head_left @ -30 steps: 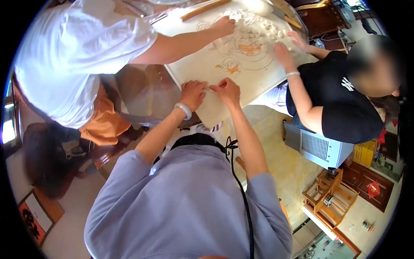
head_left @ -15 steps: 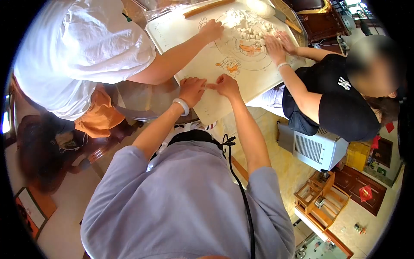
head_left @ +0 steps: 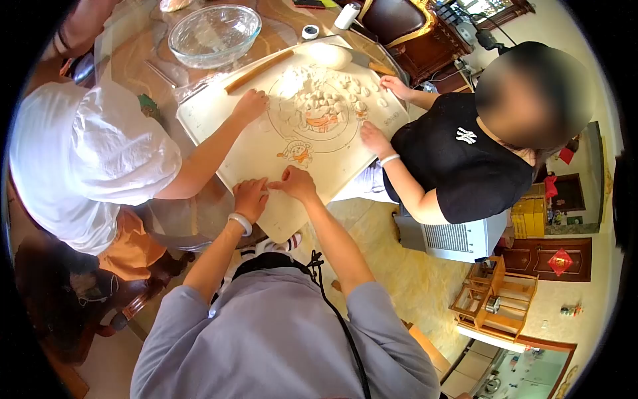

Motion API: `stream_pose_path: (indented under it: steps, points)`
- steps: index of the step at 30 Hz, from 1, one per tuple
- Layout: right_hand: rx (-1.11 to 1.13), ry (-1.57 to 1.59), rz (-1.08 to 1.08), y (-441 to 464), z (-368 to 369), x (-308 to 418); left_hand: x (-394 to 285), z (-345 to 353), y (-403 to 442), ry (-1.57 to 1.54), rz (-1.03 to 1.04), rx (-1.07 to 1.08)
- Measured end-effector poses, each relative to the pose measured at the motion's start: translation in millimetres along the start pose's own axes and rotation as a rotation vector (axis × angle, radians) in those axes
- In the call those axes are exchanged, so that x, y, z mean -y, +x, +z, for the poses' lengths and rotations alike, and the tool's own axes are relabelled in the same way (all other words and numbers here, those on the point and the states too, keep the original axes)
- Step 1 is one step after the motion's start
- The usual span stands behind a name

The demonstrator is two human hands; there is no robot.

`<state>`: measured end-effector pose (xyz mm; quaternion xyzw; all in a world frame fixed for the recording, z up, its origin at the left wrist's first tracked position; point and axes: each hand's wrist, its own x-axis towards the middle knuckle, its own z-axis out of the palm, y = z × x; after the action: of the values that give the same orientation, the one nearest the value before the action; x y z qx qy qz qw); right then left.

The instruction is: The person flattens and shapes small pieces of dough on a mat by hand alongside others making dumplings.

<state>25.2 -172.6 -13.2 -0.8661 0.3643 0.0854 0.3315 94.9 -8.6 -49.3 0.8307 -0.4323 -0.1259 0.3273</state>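
At the near corner of the white printed dough mat (head_left: pixel 272 223), my left hand (head_left: pixel 251 199) and my right hand (head_left: pixel 296 183) meet with fingertips almost touching. The fingers of both are curled and pinched together over the mat. Whatever they hold between them is too small and covered to make out. Farther up the mat lie many small pale dough pieces (head_left: pixel 325 105), beside a heap of white flour (head_left: pixel 296 80). A large smooth dough lump (head_left: pixel 330 57) sits at the far edge.
A person in white has a hand (head_left: pixel 251 106) on the mat's left side; another in black has hands (head_left: pixel 376 138) at its right. A rolling pin (head_left: pixel 259 71), a glass bowl (head_left: pixel 214 36) and a wooden-handled knife (head_left: pixel 381 68) lie beyond.
The view has tilted up, bringing the glass bowl into sight. The black-shirted person's hands have parted and left the dough pieces. My hands keep the same pinched pose.
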Motion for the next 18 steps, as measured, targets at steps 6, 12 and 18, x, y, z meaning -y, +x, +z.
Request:
stream_pose_path:
  steps: [6,12,18]
  points:
    - [-0.070,0.025,0.011,9.7,7.5,-2.8,3.9,-0.4,-0.8,-0.040,0.005,0.004]
    - [0.009,0.255,0.052,11.4,5.4,-15.0,1.0,0.2,-0.4,-0.045,-0.025,0.003]
    - [-0.013,0.112,0.011,5.8,5.0,-22.8,-6.1,-5.5,-0.8,-0.040,-0.023,-0.002]
